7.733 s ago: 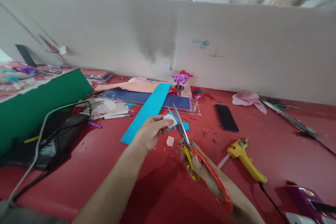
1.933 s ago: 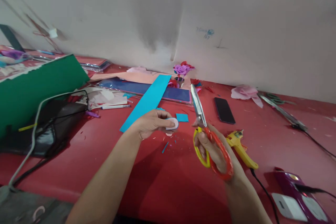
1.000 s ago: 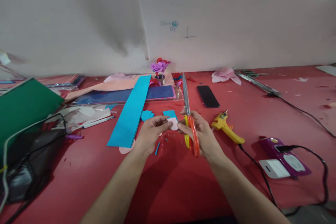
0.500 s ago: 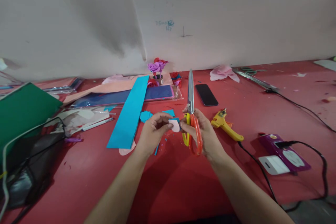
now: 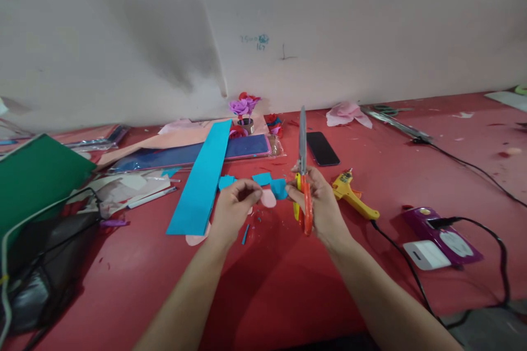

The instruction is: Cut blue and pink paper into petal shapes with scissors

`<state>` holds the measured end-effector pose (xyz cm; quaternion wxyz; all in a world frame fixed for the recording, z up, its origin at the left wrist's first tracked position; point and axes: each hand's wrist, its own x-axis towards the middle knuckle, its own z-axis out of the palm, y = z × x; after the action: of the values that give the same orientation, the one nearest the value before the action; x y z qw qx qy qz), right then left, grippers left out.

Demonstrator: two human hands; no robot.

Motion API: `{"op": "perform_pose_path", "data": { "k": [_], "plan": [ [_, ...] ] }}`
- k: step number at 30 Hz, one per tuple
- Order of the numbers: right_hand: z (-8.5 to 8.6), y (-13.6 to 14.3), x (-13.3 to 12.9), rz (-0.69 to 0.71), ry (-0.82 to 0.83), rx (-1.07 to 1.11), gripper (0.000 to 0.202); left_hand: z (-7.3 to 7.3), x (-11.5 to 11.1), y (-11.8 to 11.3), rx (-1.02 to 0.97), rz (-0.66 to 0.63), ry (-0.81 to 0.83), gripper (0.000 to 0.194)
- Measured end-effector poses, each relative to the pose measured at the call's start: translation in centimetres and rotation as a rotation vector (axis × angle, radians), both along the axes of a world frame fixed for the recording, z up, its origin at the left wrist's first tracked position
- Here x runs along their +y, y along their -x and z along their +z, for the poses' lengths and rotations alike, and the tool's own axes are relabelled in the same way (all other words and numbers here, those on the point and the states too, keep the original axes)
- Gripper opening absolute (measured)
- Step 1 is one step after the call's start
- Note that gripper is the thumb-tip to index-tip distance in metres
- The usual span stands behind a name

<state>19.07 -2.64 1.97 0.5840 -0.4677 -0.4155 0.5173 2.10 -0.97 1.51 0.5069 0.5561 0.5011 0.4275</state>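
My left hand point(image 5: 234, 205) pinches a small pale pink paper petal point(image 5: 269, 198) between thumb and fingertips. Scissors point(image 5: 303, 148) with one orange and one yellow handle rest in my right hand point(image 5: 321, 203), blades pointing up and looking closed. At my right thumb and fingertip is a small blue paper piece point(image 5: 279, 189), beside the pink one and apart from it. More small blue pieces point(image 5: 262, 179) lie on the table just behind my hands. A long blue strip point(image 5: 201, 181) lies to the left of them.
A yellow glue gun point(image 5: 349, 194) with a cord lies right of my right hand, near a black phone point(image 5: 323, 148). Farther right sits a purple power socket point(image 5: 447, 236) with a white plug. Paper flowers point(image 5: 245, 107) stand at the back; a green sheet point(image 5: 41, 175) lies left.
The pink petal and the blue piece, together at my fingertips before, are now apart, pink in the left hand and blue at the right. The scissors have turned slightly.
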Motion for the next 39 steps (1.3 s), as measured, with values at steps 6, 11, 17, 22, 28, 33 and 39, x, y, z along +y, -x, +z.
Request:
{"op": "perform_pose_path", "data": {
  "k": [6, 11, 17, 22, 28, 33, 39],
  "plan": [
    [0.3, -0.6, 0.1, -0.035, -0.016, 0.125, 0.037, -1.4, -0.1, -0.5, 0.162, -0.226, 0.175, 0.018],
    [0.0, 0.3, -0.2, 0.057, -0.002, 0.123, 0.033, -0.7, -0.3, -0.9, -0.226, -0.079, 0.229, 0.022],
    [0.2, 1.2, -0.6, 0.125, 0.05, 0.234, 0.033, -0.2, -0.3, -0.8, -0.443, -0.122, 0.366, 0.017],
    [-0.4, 1.1, -0.4, 0.09, 0.032, 0.197, 0.034, 0.1, -0.7, -1.3, -0.408, -0.017, 0.291, 0.017],
    [-0.3, 1.0, -0.6, 0.083, -0.034, 0.134, 0.034, -0.2, -0.5, -1.2, -0.346, -0.006, 0.284, 0.013],
    [0.2, 1.1, -0.8, 0.146, 0.004, 0.169, 0.039, -0.4, -0.2, -1.1, -0.396, 0.052, 0.356, 0.017],
    [-0.3, 1.1, -0.5, 0.136, 0.027, 0.187, 0.037, -0.5, -0.4, -1.0, -0.402, -0.007, 0.33, 0.026]
  ]
}}
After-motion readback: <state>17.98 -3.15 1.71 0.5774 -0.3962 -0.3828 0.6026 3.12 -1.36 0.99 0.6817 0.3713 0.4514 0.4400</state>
